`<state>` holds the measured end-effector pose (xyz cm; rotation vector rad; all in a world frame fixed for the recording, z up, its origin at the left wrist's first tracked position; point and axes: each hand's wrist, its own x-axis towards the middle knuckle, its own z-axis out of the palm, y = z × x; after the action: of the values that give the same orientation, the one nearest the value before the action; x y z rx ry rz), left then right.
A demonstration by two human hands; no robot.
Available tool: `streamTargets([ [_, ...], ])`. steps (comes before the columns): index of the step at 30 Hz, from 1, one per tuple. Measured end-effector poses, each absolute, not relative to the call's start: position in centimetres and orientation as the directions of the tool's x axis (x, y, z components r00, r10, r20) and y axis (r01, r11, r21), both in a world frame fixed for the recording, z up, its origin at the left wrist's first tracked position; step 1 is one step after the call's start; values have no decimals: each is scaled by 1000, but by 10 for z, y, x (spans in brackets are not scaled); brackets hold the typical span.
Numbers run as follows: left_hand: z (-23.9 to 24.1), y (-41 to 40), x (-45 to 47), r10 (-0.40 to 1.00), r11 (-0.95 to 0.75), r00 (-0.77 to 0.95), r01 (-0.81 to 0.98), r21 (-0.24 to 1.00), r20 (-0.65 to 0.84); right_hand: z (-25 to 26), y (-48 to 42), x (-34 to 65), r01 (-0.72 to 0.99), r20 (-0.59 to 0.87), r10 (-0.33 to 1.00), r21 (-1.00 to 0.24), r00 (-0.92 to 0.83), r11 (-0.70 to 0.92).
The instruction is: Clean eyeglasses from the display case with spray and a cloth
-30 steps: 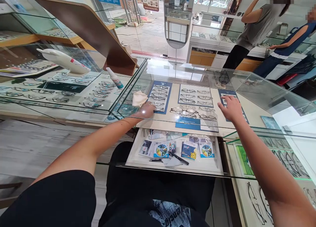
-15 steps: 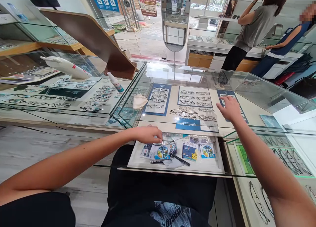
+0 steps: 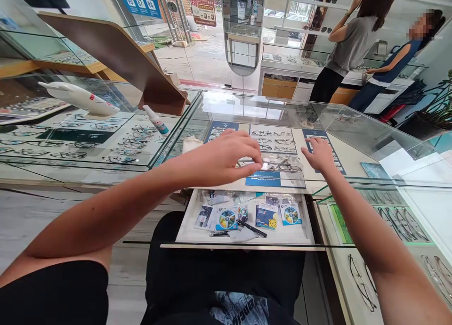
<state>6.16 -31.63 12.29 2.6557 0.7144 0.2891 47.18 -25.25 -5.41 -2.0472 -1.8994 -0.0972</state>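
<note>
My left hand (image 3: 229, 158) is above the glass counter, its thumb and fingers pinched on a pair of eyeglasses (image 3: 278, 164); its thin frame blends with the frames displayed under the glass. My right hand (image 3: 319, 154) lies palm down with fingers spread on the counter top, above a blue-edged display card (image 3: 337, 158). Below my hands, an open drawer (image 3: 185, 233) holds round-printed cards (image 3: 226, 219), a blue booklet (image 3: 265, 216) and a black pen (image 3: 251, 228). A pale cloth (image 3: 190, 144) sits partly behind my left forearm.
A spray bottle (image 3: 156, 119) and a white curved device (image 3: 79, 99) stand on the left counter, near a tilted brown-backed board (image 3: 116, 52). Eyeglass rows fill the glass cases. Two people, one in a grey top (image 3: 353, 42), stand at the far right shelves.
My left hand has risen from over the drawer, moving forward and right above the counter with the eyeglasses. My right hand stays on the glass. The view has shifted slightly.
</note>
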Motion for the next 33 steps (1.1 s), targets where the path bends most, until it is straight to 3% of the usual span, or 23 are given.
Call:
streamTargets([
  [3, 103, -283, 81, 542, -826, 821, 479, 298, 182, -56, -252, 473, 976, 291, 951, -212, 104, -42],
  [8, 58, -234, 105, 551, -833, 814, 523, 179, 185, -57, -251, 472, 972, 306, 947, -233, 103, -31],
  [14, 31, -211, 115, 581, -810, 808, 565, 156, 95, -55, -251, 469, 974, 292, 950, -223, 109, -43],
  [28, 19, -198, 108, 585, -805, 811, 577, 139, 23, -53, -253, 468, 976, 288, 951, -213, 108, -47],
  [30, 21, -198, 105, 566, -822, 822, 557, 119, 60, -53, -253, 468, 975, 286, 952, -218, 113, -50],
  [33, 30, -213, 100, 493, -868, 832, 492, 71, 253, -53, -253, 469, 975, 281, 954, -219, 109, -47],
])
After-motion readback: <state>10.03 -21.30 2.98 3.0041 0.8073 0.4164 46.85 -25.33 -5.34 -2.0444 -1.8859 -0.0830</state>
